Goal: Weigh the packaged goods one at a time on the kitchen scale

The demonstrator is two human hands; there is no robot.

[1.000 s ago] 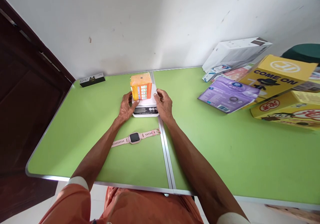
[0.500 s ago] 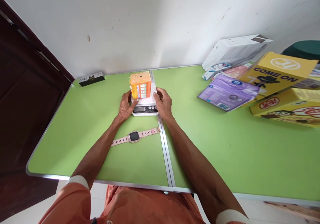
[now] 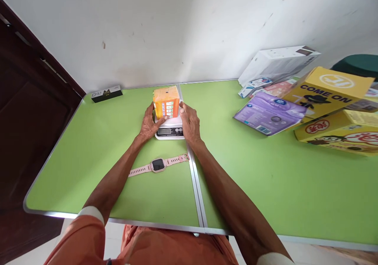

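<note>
A white kitchen scale (image 3: pixel 169 133) with a dark display and buttons lies on the green table. On its platform rests an orange plastic-wrapped pack (image 3: pixel 166 99), apparently tissues, printed with small labelled panels. My left hand (image 3: pixel 149 123) curls round the pack's lower left side, its thumb across the lower front corner. From the right, my right hand (image 3: pixel 190 121) closes in with bent fingers, thumb by the pack's right edge; its fingertips are partly hidden and it covers the scale's right end. Nearer my body lies a pink smartwatch (image 3: pixel 158 165), strap laid out flat.
A small black-and-white box (image 3: pixel 106 94) stands at the far left by the wall. At right sit a purple pack (image 3: pixel 270 113), yellow boxes (image 3: pixel 327 89), and a white box (image 3: pixel 274 64). A metal seam (image 3: pixel 197 194) crosses the green table (image 3: pixel 251 178).
My right hand has shifted left, closer to the orange pack, and now covers the scale's right end. My left thumb has slid further across the pack's lower front. The view has shifted slightly.
</note>
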